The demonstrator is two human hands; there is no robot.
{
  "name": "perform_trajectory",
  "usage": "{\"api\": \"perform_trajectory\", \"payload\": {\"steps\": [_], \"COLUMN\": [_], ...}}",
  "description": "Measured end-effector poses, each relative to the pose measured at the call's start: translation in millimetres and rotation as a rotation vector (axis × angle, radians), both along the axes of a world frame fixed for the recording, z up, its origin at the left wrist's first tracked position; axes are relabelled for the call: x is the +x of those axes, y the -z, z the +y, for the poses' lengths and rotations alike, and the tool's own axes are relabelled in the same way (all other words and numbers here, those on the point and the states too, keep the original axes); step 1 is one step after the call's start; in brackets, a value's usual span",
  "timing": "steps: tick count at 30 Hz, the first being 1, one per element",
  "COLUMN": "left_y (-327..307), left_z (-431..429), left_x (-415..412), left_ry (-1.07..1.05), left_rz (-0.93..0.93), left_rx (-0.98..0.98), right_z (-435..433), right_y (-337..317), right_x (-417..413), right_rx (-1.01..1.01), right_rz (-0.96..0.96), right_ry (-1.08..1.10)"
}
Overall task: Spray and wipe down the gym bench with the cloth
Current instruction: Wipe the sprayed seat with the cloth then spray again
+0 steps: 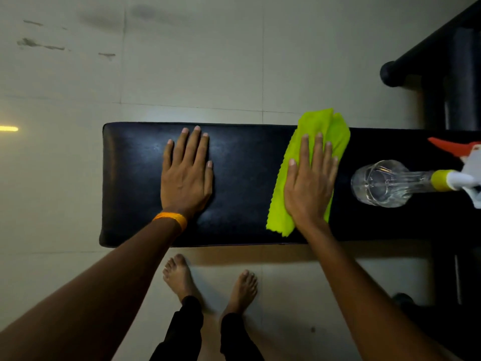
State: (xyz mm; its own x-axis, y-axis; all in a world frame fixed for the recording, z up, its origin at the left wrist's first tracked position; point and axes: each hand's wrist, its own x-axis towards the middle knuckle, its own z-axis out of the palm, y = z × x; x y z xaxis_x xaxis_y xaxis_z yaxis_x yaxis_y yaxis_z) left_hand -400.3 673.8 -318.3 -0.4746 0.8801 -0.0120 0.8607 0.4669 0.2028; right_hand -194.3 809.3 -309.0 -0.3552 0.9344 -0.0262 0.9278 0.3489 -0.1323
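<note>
A black padded gym bench [130, 183] runs across the middle of the view. My left hand [186, 173] lies flat on its left half, fingers apart, holding nothing. My right hand [311, 183] presses flat on a bright green cloth [325, 123] spread across the pad, fingers extended over it. To the right of the cloth a clear spray bottle [382, 183] with a yellow collar and a red-and-white trigger head lies on its side on the bench.
Pale tiled floor [182, 61] surrounds the bench, with dark scuff marks at the far left. My bare feet [179, 277] stand close to the bench's near edge. Black gym equipment frame [442, 61] rises at the right.
</note>
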Motion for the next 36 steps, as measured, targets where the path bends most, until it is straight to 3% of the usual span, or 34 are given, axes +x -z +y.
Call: {"api": "perform_trajectory", "payload": {"steps": [3,6,10,15,19,23,26,30,33,36], "left_y": [-2.2,-1.7,0.1,0.0,-0.5,-0.1,1.6,1.8,3.1,3.6], "left_z": [-0.2,0.0,-0.2,-0.9,-1.8,-0.2,1.5,0.1,0.3,0.8], "left_x": [-0.6,0.4,0.2,1.7,0.3,2.1,2.2,1.1,0.3,0.3], "left_ry": [0.01,0.012,0.007,0.007,0.007,-0.005,-0.004,-0.006,-0.006,-0.004], "left_rz": [-0.004,-0.001,-0.001,-0.005,-0.013,-0.012,-0.013,-0.013,-0.004,0.01], "left_rx": [-0.017,-0.023,-0.036,-0.033,-0.018,0.003,0.014,0.01,0.004,0.001], "right_z": [-62.5,-28.4,39.2,3.7,-56.8,-23.4,-25.7,-39.7,2.7,46.5], "right_y": [-6.8,-8.3,0.0,2.2,-2.5,-4.5,-1.7,0.8,3.2,8.4], "right_x": [24.7,42.1,18.2,13.2,37.0,81.7,75.0,44.3,33.3,11.9], "right_rx": [-0.055,-0.07,-0.008,0.031,-0.04,-0.042,-0.016,0.013,0.026,0.047], "right_rz": [-0.049,-0.065,-0.066,-0.011,-0.056,0.036,0.079,-0.037,-0.079,-0.04], "right_ry": [-0.049,-0.185,-0.027,0.11,-0.109,-0.301,-0.126,-0.004,-0.036,0.122]}}
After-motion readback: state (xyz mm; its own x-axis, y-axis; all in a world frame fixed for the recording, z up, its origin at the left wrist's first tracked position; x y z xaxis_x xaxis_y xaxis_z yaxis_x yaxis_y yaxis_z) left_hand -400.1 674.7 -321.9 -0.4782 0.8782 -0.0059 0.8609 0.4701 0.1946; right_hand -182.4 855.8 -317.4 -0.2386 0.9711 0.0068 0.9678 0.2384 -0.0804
